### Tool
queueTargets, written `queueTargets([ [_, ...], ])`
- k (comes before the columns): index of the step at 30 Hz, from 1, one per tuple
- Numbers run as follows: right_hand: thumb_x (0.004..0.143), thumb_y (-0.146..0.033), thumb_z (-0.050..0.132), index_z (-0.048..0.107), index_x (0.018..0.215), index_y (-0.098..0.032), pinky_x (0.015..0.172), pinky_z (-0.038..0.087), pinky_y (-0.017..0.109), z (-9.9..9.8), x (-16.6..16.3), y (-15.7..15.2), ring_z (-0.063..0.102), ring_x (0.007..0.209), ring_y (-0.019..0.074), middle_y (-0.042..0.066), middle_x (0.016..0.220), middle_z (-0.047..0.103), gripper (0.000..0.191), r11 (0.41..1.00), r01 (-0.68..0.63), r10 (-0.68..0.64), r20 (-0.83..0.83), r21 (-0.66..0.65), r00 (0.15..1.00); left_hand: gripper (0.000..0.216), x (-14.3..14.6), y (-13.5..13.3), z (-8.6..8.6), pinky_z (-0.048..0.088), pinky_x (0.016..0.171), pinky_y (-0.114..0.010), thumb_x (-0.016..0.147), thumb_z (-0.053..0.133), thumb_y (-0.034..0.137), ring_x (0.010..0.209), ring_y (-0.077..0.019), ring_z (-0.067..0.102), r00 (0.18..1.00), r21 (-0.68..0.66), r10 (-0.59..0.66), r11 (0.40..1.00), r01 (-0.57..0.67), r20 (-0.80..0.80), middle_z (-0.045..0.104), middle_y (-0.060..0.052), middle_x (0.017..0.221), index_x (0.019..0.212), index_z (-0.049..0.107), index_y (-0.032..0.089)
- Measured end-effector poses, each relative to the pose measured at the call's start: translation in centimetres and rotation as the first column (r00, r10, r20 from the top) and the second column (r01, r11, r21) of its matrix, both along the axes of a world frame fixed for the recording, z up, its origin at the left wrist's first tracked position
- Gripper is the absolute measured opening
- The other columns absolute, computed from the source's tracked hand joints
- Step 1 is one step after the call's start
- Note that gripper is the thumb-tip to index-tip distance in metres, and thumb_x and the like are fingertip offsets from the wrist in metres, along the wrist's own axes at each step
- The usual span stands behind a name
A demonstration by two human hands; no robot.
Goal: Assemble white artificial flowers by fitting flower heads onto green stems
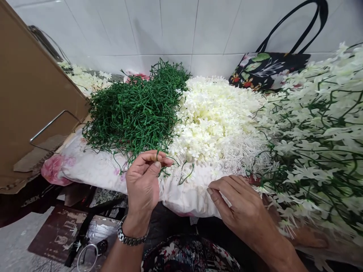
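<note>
My left hand (146,177), with a metal watch on its wrist, pinches a thin green plastic flower stem (158,155) between thumb and fingers. It is just in front of a heap of green stems (133,109). My right hand (238,200) is lower and to the right, thumb and forefinger pressed together near the cloth; what they hold, if anything, is too small to make out. Ahead of it lie a pile of white artificial petals (215,113) and a bunch of thin white stamens (246,153). One loose green stem (187,174) rests between my hands.
Assembled white flower sprays (320,143) crowd the right side. A black floral bag (269,70) leans on the tiled wall (176,30). At left stands a cardboard box (36,87). A floral cloth (96,173) covers the work surface; a brown board (58,234) lies below.
</note>
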State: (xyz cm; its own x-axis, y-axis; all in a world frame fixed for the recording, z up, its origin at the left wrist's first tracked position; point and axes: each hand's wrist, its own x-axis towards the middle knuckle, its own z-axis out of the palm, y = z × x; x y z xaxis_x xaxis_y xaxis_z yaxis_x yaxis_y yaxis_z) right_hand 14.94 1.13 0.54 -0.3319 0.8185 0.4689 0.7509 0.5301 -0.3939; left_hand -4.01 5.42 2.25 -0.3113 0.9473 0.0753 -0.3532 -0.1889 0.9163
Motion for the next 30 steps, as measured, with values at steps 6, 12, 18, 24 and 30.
queueTargets([
  [6, 0.091, -0.015, 0.044, 0.057, 0.073, -0.017, 0.067, 0.034, 0.03, -0.3, -0.3, 0.3, 0.05, 0.066, 0.016, 0.002, 0.064, 0.056, 0.023, 1.0, -0.006, 0.006, 0.004, 0.027, 1.0, 0.005, -0.4, -0.5, 1.0, 0.056, 0.065, -0.031, 0.067, 0.066, 0.011, 0.063, -0.0148, 0.067, 1.0, 0.077, -0.005, 0.997, 0.003, 0.017, 0.065, -0.001, 0.075, 0.068, 0.065, 0.015],
  [12, 0.09, -0.012, 0.043, 0.058, 0.069, -0.016, 0.067, 0.032, 0.031, -0.5, -0.2, 0.4, 0.046, 0.065, 0.0175, 0.003, 0.062, 0.054, 0.026, 0.997, 0.027, -0.037, 0.144, 0.072, 0.989, 0.003, 0.3, -0.7, -0.2, 0.053, 0.061, -0.026, 0.066, 0.067, 0.012, 0.06, -0.0127, 0.063, 0.996, 0.009, -0.082, 0.997, 0.082, 0.038, 0.064, -0.001, 0.065, 0.066, 0.067, 0.015],
  [18, 0.09, -0.012, 0.042, 0.057, 0.068, -0.017, 0.068, 0.03, 0.032, -0.6, -0.1, 0.5, 0.045, 0.066, 0.019, 0.003, 0.063, 0.052, 0.028, 0.997, 0.046, -0.059, 0.239, 0.06, 0.969, 0.009, 0.0, -1.2, -2.1, 0.056, 0.072, -0.028, 0.066, 0.068, 0.008, 0.072, -0.0139, 0.066, 0.996, 0.009, -0.017, 1.0, 0.018, -0.086, 0.064, -0.001, 0.08, 0.064, 0.068, 0.016],
  [24, 0.09, -0.013, 0.042, 0.056, 0.068, -0.018, 0.069, 0.03, 0.033, -0.8, -0.2, 0.6, 0.045, 0.067, 0.0201, 0.004, 0.064, 0.052, 0.027, 0.997, 0.04, -0.058, 0.312, 0.066, 0.948, 0.004, -0.9, -1.7, -1.5, 0.056, 0.073, -0.031, 0.063, 0.071, 0.012, 0.07, -0.016, 0.068, 0.993, 0.001, 0.121, 0.993, -0.121, -0.002, 0.066, -0.002, 0.078, 0.064, 0.069, 0.015],
  [30, 0.091, -0.014, 0.041, 0.06, 0.074, -0.016, 0.069, 0.031, 0.034, -0.7, -0.3, 0.6, 0.047, 0.07, 0.0217, 0.005, 0.067, 0.054, 0.025, 0.996, 0.039, -0.061, 0.318, 0.076, 0.946, 0.011, -1.3, -1.7, -0.6, 0.057, 0.064, -0.031, 0.056, 0.076, 0.016, 0.063, -0.0164, 0.067, 0.975, -0.111, 0.044, 0.994, -0.02, 0.22, 0.069, -0.002, 0.07, 0.062, 0.067, 0.014],
])
